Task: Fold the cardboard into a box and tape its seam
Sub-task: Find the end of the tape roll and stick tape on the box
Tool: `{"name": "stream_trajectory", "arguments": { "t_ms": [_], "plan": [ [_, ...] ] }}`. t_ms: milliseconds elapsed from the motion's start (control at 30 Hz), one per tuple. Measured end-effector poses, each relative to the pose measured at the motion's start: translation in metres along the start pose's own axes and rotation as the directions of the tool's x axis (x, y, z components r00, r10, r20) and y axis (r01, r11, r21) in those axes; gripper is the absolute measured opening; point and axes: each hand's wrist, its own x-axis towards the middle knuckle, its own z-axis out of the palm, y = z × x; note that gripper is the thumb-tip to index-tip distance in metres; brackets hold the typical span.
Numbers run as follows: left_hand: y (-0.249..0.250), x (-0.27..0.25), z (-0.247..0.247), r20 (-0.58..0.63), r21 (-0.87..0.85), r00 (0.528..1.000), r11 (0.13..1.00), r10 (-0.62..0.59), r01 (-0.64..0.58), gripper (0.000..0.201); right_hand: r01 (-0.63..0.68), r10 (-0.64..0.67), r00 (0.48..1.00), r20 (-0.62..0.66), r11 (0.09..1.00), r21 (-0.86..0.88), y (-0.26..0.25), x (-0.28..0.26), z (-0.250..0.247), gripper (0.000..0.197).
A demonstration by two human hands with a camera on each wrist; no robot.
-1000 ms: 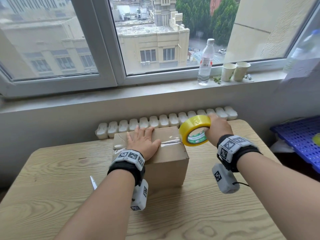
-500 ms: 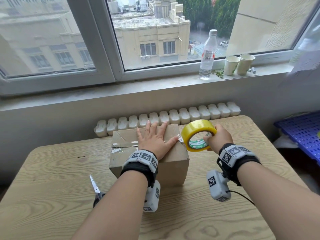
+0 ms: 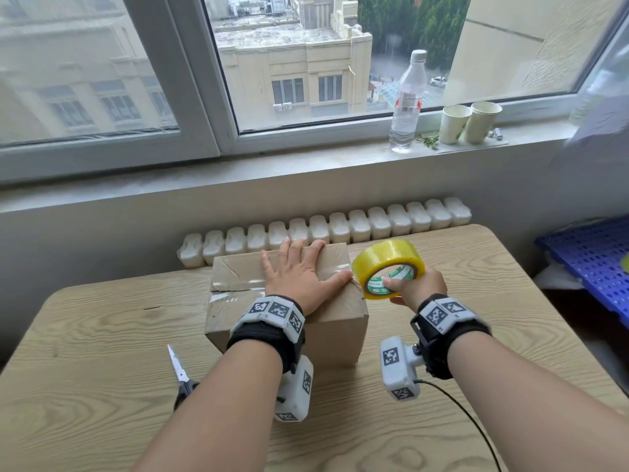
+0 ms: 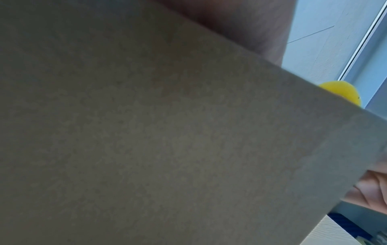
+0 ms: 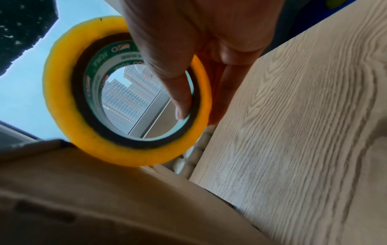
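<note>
the left hand (image 3: pixel 296 274) lies flat on top of the box (image 3: pixel 286 301), fingers straight and spread, thumb stretched out toward the right top edge, gripping nothing, just pressing down. under that palm runs a glossy strip of clear tape (image 3: pixel 235 287) along the centre seam, showing again near the thumb at the right edge. the left wrist view gives only a wall of brown cardboard (image 4: pixel 167 132) filling the frame and a sliver of yellow roll (image 4: pixel 343 92) past its edge.

over to the right hand (image 3: pixel 417 287): it holds the tape roll (image 3: pixel 388 267) with the thumb (image 5: pixel 180 92) hooked inside the core and the fingers curled round the outside, as the right wrist view shows plainly. the roll sits just off the box's right top corner, rim touching or all but touching the cardboard (image 5: pixel 83 190); which one, the views don't settle.

the box stands closed near the middle of the wooden table (image 3: pixel 442 420), in front of a row of white blocks (image 3: pixel 340 229). a pair of scissors (image 3: pixel 182 376) lies on the table left of the left forearm.

how will it handle? likely light and hollow, so it would slide or tip if the roll tugs hard; the flat palm on top looks like the right anchor. the panels are stiff but the flaps can spring, so pressure belongs near the seam. the tape itself is thin and sticky, prone to wrinkling; the core grip should let the roll turn freely.
</note>
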Motion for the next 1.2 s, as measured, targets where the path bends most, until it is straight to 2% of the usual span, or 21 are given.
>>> {"name": "stream_trajectory", "arguments": {
  "t_ms": [167, 367, 467, 600, 700, 800, 967, 1067, 1200],
  "plan": [
    [-0.001, 0.000, 0.002, -0.013, 0.000, 1.000, 1.000, -0.002, 0.002, 0.085, 0.082, -0.096, 0.994, -0.060, 0.975, -0.205, 0.006, 0.003, -0.001, 0.027],
    [0.001, -0.004, -0.004, 0.025, -0.008, 1.000, 1.000, -0.005, 0.005, 0.085, 0.144, -0.213, 0.974, -0.075, 0.843, -0.518, 0.013, -0.005, -0.002, 0.022],
    [0.003, -0.004, -0.015, 0.137, 0.011, 0.990, 0.999, 0.043, -0.044, 0.104, 0.195, -0.274, 0.960, -0.052, 0.794, -0.576, 0.003, -0.005, -0.002, 0.023],
    [0.022, -0.004, -0.030, 0.335, 0.098, 0.930, 0.976, 0.150, -0.193, 0.128, 0.235, -0.298, 0.954, 0.002, 0.747, -0.622, -0.006, -0.007, -0.005, 0.035],
    [0.039, -0.007, -0.029, 0.382, 0.169, 0.913, 0.960, 0.145, -0.224, 0.134, 0.216, -0.280, 0.960, -0.002, 0.746, -0.629, -0.006, -0.011, -0.004, 0.036],
    [0.042, -0.011, -0.032, 0.325, 0.129, 0.931, 0.967, 0.168, -0.220, 0.128, 0.218, -0.273, 0.962, 0.010, 0.745, -0.631, -0.011, -0.017, -0.008, 0.032],
    [0.038, -0.011, -0.053, 0.164, -0.015, 0.965, 0.979, 0.203, -0.203, 0.124, 0.271, -0.367, 0.930, -0.033, 0.741, -0.614, -0.050, -0.025, -0.020, 0.033],
    [0.027, -0.007, -0.073, 0.036, -0.152, 0.973, 0.963, 0.230, -0.222, 0.128, 0.341, -0.451, 0.891, -0.050, 0.737, -0.584, -0.086, -0.034, -0.028, 0.034],
    [0.006, -0.008, -0.088, -0.158, -0.343, 0.960, 0.899, 0.233, -0.274, 0.115, 0.464, -0.579, 0.813, -0.059, 0.705, -0.537, -0.129, -0.052, -0.028, 0.038]
  ]
}}
